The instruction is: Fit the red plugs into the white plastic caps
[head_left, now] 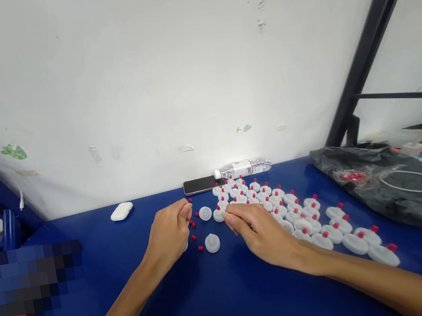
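Note:
My left hand (171, 232) is closed, thumb against the curled fingers, above the blue table; what it may hold is hidden. A sliver of a white piece shows beneath it. My right hand (261, 233) has thumb and forefinger pinched together at the edge of a group of white round caps with red tips (293, 215). Nothing between those fingers can be made out. Between my hands lie a white cap without a red tip (212, 243) and another like it (205, 213). Several small red tips (194, 238) are scattered beside my left hand.
A phone (201, 184) and a clear water bottle (242, 168) lie against the wall. A white earbud case (121, 211) sits at the back left of the blue table (234, 304). Black plastic bags (398, 203) cover the right side, by a dark metal post (367, 31).

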A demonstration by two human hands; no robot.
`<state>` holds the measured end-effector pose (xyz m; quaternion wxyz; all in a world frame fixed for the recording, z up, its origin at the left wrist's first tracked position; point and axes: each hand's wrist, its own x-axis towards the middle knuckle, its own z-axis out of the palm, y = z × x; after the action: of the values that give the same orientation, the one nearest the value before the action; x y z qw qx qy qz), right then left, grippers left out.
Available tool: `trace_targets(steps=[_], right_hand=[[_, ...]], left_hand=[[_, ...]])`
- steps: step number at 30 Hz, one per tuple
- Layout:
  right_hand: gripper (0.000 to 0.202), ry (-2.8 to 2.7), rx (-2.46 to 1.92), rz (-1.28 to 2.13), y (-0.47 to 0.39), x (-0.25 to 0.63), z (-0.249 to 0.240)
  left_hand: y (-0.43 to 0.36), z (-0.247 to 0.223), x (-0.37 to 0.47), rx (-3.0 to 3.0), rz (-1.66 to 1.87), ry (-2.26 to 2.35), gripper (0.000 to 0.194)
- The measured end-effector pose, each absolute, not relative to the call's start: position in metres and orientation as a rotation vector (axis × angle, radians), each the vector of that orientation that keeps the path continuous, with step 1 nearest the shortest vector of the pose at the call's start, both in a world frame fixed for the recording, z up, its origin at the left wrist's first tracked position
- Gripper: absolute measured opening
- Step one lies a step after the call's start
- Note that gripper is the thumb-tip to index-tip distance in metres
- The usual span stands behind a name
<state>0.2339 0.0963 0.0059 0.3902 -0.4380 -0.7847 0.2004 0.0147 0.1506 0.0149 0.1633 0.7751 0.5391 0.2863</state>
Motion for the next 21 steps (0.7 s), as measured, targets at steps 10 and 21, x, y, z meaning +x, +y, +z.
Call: trace_targets(steps=[10, 21], right_hand=[[0.042, -1.991, -1.159, 0.614, 0.0957, 0.2327, 0.0046], [0.048, -1.952, -1.185, 0.756, 0.0972, 0.2359, 0.0016]], left_hand=[[0.1449, 0.0163, 0.0210, 2.280, 0.811, 1.582, 0.031], [0.1437, 0.0118, 0.0230, 2.341, 0.764, 1.503, 0.027]])
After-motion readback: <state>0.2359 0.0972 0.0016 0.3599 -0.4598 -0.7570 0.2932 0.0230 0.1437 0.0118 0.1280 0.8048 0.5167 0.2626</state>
